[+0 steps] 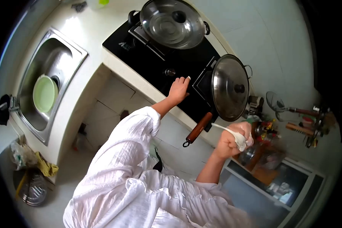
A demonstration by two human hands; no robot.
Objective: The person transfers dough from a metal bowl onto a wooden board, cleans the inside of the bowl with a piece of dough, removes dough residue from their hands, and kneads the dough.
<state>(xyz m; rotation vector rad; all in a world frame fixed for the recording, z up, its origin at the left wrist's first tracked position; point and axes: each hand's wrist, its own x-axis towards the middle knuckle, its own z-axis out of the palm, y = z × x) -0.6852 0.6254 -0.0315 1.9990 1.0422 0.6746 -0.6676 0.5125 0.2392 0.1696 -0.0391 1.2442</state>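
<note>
My left hand (178, 90) is over the black gas hob (140, 55), close to a round control knob (170, 72). Its fingers stretch forward with the thumb apart, and nothing shows in them. Their undersides are hidden. My right hand (228, 145) is closed around a white spoon-shaped thing (237, 137), whose thin stem points toward the pan. Beside it, a frying pan with a glass lid (230, 85) sits on the right burner. The pan's brown wooden handle (200, 128) reaches past the counter edge, between my two hands.
A wide pot with a glass lid (171, 23) stands on the other burner. To the left is a steel sink (66, 49) holding a green basin (45, 93). Utensils (302, 110) hang at the right wall, above a crowded rack and a glass-fronted cabinet (250, 190).
</note>
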